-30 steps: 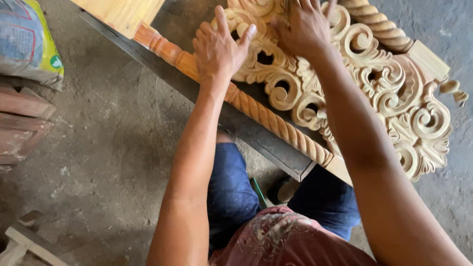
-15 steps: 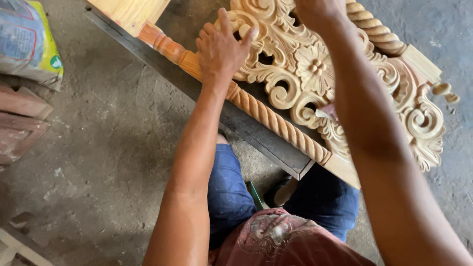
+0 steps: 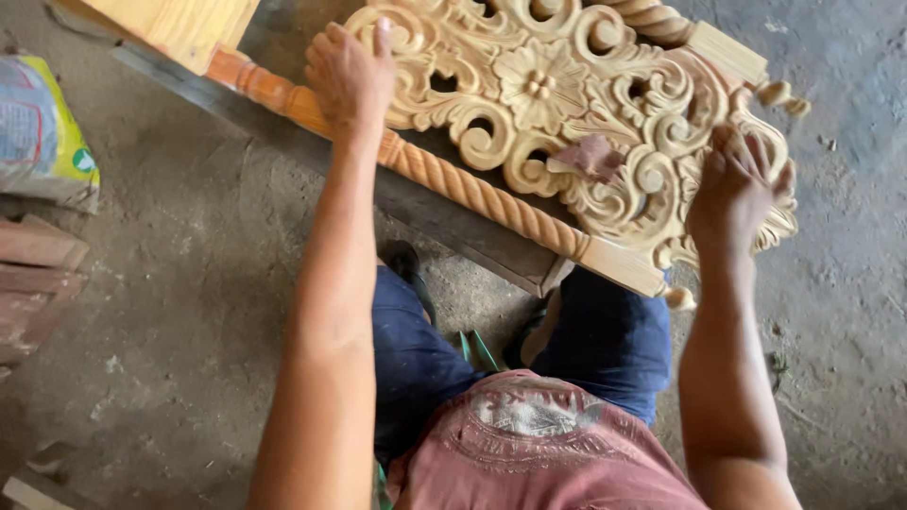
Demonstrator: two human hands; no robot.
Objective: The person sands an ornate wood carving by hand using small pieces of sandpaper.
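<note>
A pale carved wooden panel [image 3: 539, 90] with scrolls and a central flower lies across a dark plank [image 3: 453, 222]. A twisted rope-like spindle [image 3: 482, 198] runs along its near edge, orange-toned at its left end. My left hand [image 3: 351, 74] rests flat on the panel's left part, over the spindle. My right hand [image 3: 735, 184] grips the scrollwork at the panel's right edge. A small reddish-brown piece of sandpaper [image 3: 593, 154] lies loose on the carving between my hands.
A light wooden block [image 3: 179, 26] sits at the top left. A printed sack [image 3: 42, 142] and reddish boards [image 3: 33, 283] lie on the dusty concrete floor at left. My knees in blue trousers [image 3: 605, 340] are under the plank.
My right hand has moved from the panel's top centre down to its right edge. The sandpaper now lies uncovered on the carving. The view has shifted, showing more of the panel.
</note>
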